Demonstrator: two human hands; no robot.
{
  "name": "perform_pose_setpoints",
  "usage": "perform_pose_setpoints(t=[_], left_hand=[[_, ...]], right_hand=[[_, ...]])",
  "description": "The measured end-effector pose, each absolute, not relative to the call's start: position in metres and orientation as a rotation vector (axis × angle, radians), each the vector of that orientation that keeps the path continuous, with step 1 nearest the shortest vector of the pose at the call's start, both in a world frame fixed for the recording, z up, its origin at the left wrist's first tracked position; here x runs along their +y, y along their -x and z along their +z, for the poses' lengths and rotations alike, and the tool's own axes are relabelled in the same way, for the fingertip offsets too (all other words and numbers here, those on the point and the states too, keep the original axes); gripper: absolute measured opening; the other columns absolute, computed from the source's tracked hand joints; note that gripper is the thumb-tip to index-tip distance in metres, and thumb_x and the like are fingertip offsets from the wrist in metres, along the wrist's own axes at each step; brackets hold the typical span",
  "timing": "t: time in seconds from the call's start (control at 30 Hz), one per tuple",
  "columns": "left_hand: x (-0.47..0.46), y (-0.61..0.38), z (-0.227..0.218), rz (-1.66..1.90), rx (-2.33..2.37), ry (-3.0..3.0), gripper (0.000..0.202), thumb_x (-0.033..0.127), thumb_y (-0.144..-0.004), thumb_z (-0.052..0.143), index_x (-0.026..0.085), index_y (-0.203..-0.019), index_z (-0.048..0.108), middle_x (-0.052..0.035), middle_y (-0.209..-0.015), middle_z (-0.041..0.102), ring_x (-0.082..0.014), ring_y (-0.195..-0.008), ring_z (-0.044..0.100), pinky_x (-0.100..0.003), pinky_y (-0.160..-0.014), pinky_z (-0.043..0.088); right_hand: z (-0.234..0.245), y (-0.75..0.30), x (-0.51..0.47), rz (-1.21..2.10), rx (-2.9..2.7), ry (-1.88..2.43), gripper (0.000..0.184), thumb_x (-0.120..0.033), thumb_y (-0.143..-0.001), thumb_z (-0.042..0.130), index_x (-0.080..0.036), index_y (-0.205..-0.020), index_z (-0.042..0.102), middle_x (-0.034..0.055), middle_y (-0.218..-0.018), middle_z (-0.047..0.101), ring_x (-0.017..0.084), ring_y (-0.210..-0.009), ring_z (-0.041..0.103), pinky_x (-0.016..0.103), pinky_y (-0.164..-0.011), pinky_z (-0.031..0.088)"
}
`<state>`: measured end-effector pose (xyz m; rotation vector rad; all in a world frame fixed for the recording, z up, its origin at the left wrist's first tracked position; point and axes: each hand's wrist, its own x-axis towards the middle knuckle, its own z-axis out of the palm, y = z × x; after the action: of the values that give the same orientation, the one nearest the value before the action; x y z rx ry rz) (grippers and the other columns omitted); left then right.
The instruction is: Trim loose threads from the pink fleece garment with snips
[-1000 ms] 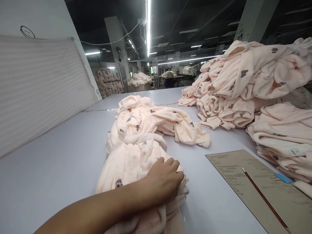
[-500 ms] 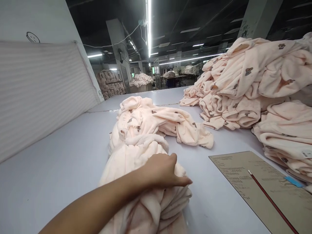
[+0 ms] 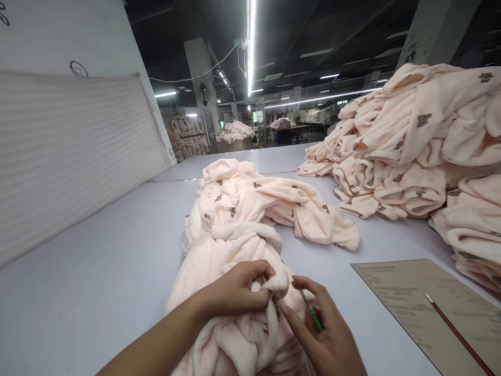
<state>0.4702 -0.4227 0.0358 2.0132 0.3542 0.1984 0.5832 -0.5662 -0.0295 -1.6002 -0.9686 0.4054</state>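
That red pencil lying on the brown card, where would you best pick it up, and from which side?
Pinch the thin red pencil across its middle, coming straight down from above. It lies flat and bare on the printed brown card, apart from the pink fleece piles, so both long sides look free for fingertips.

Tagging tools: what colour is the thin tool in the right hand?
Green, a thin tool in the right hand; head view.

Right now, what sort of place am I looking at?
Most likely a garment factory floor. Heaps of identical pink fleece garments lie on a long white worktable, more piles sit on far tables, and a printed sheet lies nearby.
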Motion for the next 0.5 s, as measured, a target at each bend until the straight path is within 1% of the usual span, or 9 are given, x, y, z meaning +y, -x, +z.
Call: perform_pose_setpoints(t=[0.07, 0.13, 0.2, 0.23, 0.33, 0.4, 0.5], left_hand=[[-0.417, -0.467, 0.030, 0.238, 0.351, -1.857, 0.016, 0.014, -0.069, 0.048, 0.015, -0.084, 0.053, 0.0009, -0.076, 0.052, -0.0121, -0.072, 0.047, -0.022, -0.066, 0.037], [-0.408, -0.466, 0.024, 0.246, 0.368, -1.709, 0.012, 0.018, -0.072, 0.046, 0.013, -0.081, 0.053, 0.0003, -0.072, 0.051, -0.0110, -0.066, 0.046, -0.021, -0.061, 0.036], [-0.398, -0.466, 0.020, 0.209, 0.372, -1.587, 0.012, 0.023, -0.073, 0.047, 0.012, -0.074, 0.052, 0.0012, -0.064, 0.047, -0.0091, -0.057, 0.041, -0.020, -0.054, 0.032], [-0.394, -0.465, 0.018, 0.177, 0.362, -1.538, 0.014, 0.025, -0.073, 0.050, 0.012, -0.069, 0.052, 0.0019, -0.060, 0.045, -0.0081, -0.053, 0.038, -0.020, -0.052, 0.030], [-0.386, -0.463, 0.016, 0.112, 0.328, -1.429, 0.024, 0.032, -0.071, 0.058, 0.011, -0.062, 0.050, 0.0027, -0.055, 0.043, -0.0072, -0.050, 0.035, -0.020, -0.050, 0.026], [-0.385, -0.462, 0.015, 0.119, 0.325, -1.378, 0.027, 0.034, -0.071, 0.059, 0.012, -0.060, 0.049, 0.0030, -0.054, 0.043, -0.0070, -0.049, 0.035, -0.020, -0.049, 0.026], [-0.387, -0.462, 0.014, 0.152, 0.330, -1.335, 0.029, 0.034, -0.072, 0.059, 0.013, -0.057, 0.047, 0.0041, -0.052, 0.040, -0.0065, -0.048, 0.033, -0.020, -0.048, 0.024]], right_hand=[[-0.025, -0.581, -0.548, 0.481, -0.990, 1.528, 0.030, -0.044, -0.083, 0.050, -0.023, -0.104, 0.053, 0.0025, -0.108, 0.059, 0.018, -0.098, 0.055, 0.027, -0.084, 0.043], [-0.022, -0.584, -0.535, 0.558, -0.984, 1.487, 0.029, -0.045, -0.084, 0.046, -0.022, -0.100, 0.055, 0.0009, -0.096, 0.062, 0.016, -0.090, 0.057, 0.023, -0.079, 0.044], [-0.020, -0.590, -0.525, 0.628, -0.966, 1.466, 0.031, -0.047, -0.085, 0.045, -0.021, -0.096, 0.056, 0.0000, -0.085, 0.063, 0.016, -0.082, 0.057, 0.023, -0.072, 0.045], [-0.020, -0.593, -0.521, 0.659, -0.960, 1.457, 0.032, -0.048, -0.084, 0.044, -0.020, -0.093, 0.057, -0.0003, -0.081, 0.062, 0.016, -0.080, 0.057, 0.024, -0.072, 0.046], [-0.021, -0.596, -0.515, 0.716, -0.943, 1.465, 0.035, -0.052, -0.081, 0.046, -0.019, -0.081, 0.058, -0.0013, -0.073, 0.060, 0.017, -0.074, 0.057, 0.024, -0.069, 0.046], [-0.021, -0.592, -0.518, 0.695, -0.903, 1.519, 0.034, -0.054, -0.078, 0.050, -0.020, -0.082, 0.058, -0.0021, -0.075, 0.061, 0.016, -0.076, 0.058, 0.022, -0.069, 0.044], [-0.020, -0.583, -0.533, 0.590, -0.816, 1.631, 0.036, -0.055, -0.076, 0.053, -0.024, -0.092, 0.058, -0.0030, -0.088, 0.063, 0.015, -0.087, 0.058, 0.017, -0.075, 0.040]])
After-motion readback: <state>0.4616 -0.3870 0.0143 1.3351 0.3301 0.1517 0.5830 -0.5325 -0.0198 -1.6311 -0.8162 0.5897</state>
